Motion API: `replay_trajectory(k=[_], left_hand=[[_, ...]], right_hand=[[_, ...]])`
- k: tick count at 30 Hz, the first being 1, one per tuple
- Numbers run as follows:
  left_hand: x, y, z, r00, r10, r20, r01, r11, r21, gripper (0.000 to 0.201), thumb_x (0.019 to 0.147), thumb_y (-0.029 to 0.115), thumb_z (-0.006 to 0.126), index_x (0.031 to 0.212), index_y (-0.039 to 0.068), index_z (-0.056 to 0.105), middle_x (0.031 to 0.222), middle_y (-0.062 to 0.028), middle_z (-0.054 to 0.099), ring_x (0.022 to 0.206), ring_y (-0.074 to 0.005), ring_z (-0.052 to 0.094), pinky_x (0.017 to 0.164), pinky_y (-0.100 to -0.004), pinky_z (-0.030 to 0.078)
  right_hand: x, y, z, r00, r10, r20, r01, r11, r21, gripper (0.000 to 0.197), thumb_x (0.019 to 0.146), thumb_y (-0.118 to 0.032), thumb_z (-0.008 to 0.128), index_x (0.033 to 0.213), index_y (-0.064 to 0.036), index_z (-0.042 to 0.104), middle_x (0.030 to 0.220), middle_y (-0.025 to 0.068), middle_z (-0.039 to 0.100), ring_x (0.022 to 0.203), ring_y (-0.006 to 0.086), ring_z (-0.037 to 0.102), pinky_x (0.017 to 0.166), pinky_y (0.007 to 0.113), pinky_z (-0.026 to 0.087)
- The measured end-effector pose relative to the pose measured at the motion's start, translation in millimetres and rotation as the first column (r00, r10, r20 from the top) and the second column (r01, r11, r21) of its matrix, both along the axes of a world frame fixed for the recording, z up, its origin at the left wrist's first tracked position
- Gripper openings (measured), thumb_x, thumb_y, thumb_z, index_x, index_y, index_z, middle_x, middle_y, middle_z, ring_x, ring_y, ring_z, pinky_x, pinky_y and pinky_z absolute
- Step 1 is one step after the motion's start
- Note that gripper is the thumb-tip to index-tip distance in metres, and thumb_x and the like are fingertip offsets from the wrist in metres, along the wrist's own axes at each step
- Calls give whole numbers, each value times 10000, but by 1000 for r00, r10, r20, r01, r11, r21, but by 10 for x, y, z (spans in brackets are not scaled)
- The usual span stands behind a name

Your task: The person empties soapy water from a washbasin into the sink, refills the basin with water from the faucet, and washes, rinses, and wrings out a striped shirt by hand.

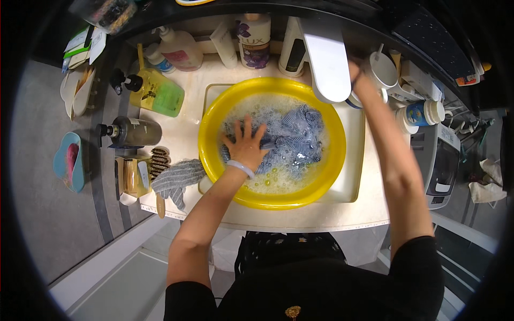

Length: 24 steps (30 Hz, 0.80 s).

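A yellow basin stands in the sink, holding foamy water and a blue-and-white striped garment that lies partly under the suds. My left hand rests at the foam's left side with its fingers spread, touching the wet cloth or the suds just above it. A pale bangle circles that wrist. Far right, my right hand reaches behind the white faucet. The spout and the arm's angle hide its fingers, so what they touch does not show.
A grey striped cloth and a bristle brush lie left of the basin. Pump bottles, including a yellow-green one and a dark one, line the counter's left. A white cup and a blue-labelled jar stand right.
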State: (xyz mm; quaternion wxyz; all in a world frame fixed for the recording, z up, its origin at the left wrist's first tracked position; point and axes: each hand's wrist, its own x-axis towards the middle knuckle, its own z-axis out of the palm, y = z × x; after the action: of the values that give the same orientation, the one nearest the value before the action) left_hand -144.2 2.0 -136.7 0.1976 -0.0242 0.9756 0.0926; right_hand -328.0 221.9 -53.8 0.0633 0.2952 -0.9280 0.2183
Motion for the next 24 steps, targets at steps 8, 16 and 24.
replay_trajectory(k=[8, 16, 24], left_hand=[[-188, 383, -431, 901, 432, 36, -431, 885, 176, 555, 895, 341, 516, 1404, 263, 309, 1507, -160, 116, 1332, -483, 149, 973, -720, 187], [-271, 294, -1009, 969, -96, -228, 108, 993, 40, 269, 838, 180, 523, 1096, 151, 588, 1217, -145, 536, 1187, -397, 438, 952, -594, 369], [-90, -138, 75, 886, 236, -400, 10, 851, 525, 224, 882, 133, 466, 1027, 48, 614, 981, -195, 620, 932, -353, 583, 804, -390, 464]], right_hand=[[1422, -411, -1227, 961, -267, 72, 244, 942, 229, 400, 855, -292, 521, 1214, -117, 549, 1431, 229, 254, 1327, 432, 210, 1007, 614, 212], [1268, -505, -1926, 955, -253, 155, 174, 901, 396, 492, 842, -366, 527, 1268, -121, 507, 1451, 203, 239, 1344, 414, 174, 1043, 635, 128], [1333, -371, -712, 965, 102, 241, -97, 995, -34, 630, 710, -365, 694, 1226, -45, 529, 1254, 203, 516, 1173, 341, 476, 976, 452, 354]])
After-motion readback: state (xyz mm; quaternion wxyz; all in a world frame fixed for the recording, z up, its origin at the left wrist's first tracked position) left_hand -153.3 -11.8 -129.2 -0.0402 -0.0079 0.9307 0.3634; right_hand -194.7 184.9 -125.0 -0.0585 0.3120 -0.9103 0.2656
